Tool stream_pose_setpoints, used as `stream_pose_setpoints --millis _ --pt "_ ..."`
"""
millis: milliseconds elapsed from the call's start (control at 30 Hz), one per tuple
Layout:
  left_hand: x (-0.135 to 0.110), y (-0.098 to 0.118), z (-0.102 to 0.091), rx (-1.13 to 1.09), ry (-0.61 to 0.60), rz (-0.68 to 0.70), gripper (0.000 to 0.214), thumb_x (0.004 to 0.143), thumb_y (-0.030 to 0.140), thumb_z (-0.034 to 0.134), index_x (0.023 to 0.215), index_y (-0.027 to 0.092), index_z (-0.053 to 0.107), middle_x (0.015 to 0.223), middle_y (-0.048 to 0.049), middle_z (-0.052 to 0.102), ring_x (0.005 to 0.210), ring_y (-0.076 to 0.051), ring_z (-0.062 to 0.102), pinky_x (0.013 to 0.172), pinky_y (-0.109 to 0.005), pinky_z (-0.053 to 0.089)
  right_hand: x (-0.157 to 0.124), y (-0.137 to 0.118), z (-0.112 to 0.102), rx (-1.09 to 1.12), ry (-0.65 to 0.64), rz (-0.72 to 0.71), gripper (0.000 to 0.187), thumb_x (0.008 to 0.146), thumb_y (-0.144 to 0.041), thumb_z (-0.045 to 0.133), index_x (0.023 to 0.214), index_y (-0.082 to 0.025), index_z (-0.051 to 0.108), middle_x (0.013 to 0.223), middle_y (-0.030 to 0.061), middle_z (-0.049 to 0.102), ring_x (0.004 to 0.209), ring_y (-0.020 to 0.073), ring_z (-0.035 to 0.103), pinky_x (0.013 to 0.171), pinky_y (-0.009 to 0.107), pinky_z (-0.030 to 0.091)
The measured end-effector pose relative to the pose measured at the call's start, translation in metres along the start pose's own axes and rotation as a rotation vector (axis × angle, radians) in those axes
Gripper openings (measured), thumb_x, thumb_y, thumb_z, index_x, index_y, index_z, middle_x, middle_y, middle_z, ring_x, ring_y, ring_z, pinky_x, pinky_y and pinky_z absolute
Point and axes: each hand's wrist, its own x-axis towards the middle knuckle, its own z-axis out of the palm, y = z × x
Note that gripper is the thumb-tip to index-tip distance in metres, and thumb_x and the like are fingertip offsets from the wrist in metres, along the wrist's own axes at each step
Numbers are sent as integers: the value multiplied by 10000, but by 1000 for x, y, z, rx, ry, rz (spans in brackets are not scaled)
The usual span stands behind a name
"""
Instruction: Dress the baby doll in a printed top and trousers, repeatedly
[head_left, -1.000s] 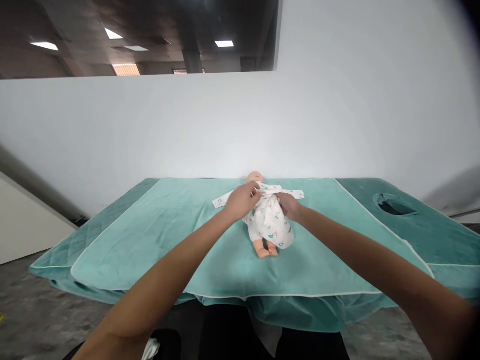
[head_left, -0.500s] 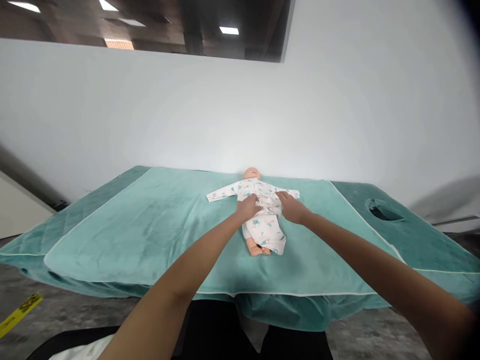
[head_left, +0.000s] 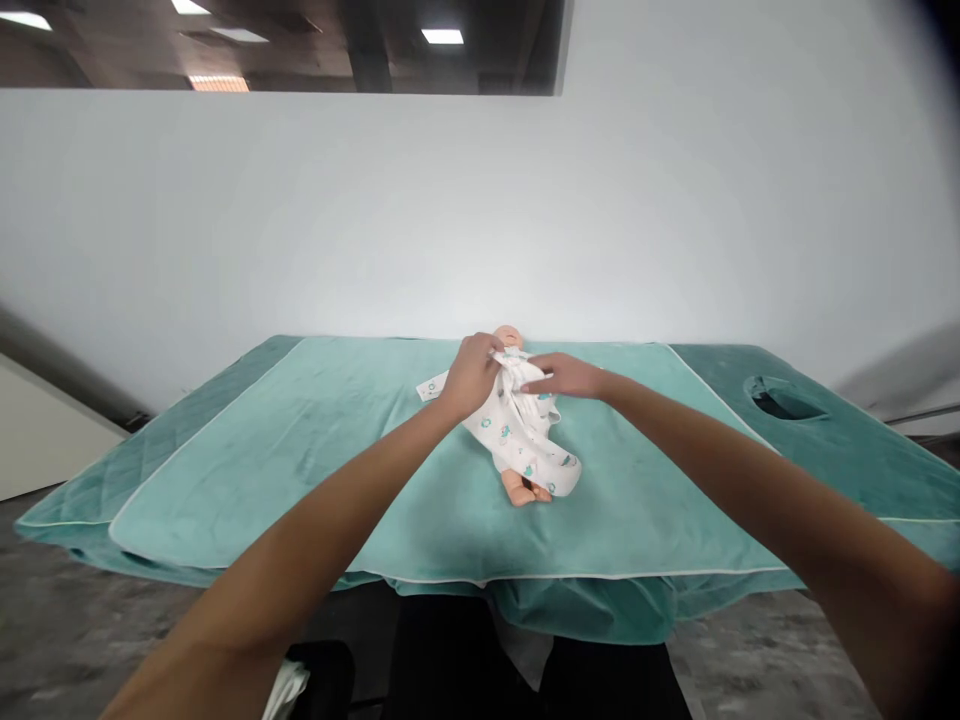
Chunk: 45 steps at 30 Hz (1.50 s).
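Observation:
A baby doll (head_left: 517, 487) lies on its back on the green bed cover, its head by the wall and its feet toward me. It wears a white baby gown (head_left: 504, 428) printed with small green figures. My left hand (head_left: 472, 378) is closed on the gown's front at chest height and lifts the fabric. Across from it, my right hand (head_left: 568, 376) has its thumb and fingers around a bunched fold of the same front. One sleeve (head_left: 430, 388) lies stretched out to the left. My hands hide much of the doll's chest and the other sleeve.
The green velvet cover (head_left: 285, 460) drapes over the bed's front edge. A face hole (head_left: 784, 400) opens at its right end. Behind stands a white wall (head_left: 375, 220) with a dark window (head_left: 300, 45). A white panel (head_left: 52, 425) stands at the left.
Both hands have moved up from the doll's waist to its chest. The gown's front is now pulled up and gathered between them, and the view has shifted slightly.

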Motion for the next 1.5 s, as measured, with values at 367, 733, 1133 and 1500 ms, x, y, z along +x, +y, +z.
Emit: stream_pose_setpoints --millis 367,733,1133,1500 --pt "25 60 -53 -795 -55 -263 202 721 224 593 921 207 576 838 -13 582 731 -160 594 674 -292 505 9 -63 -29 749 49 82 564 817 -718 626 950 -172 676 775 66 678 771 219 656 687 317 566" --pt "23 52 -70 -588 -461 -328 316 713 428 792 853 162 693 820 -63 690 683 -178 636 604 -294 487 -1 -79 -41 418 -85 59 318 755 -408 838 890 -163 685 828 5 661 690 99 593 594 196 468" --pt "21 59 -55 -818 -373 -273 276 668 189 663 943 183 674 743 -25 662 670 -200 658 611 -312 514 5 -86 -42 625 107 -103 374 705 -375 874 886 -177 613 786 -21 621 689 101 587 610 206 472" --pt "11 68 -48 -825 -413 -298 472 732 398 823 1119 165 687 1029 -112 739 975 -284 711 820 -391 587 4 -77 -40 611 241 -116 406 710 -421 869 987 -211 659 829 -7 672 737 121 637 650 220 519"
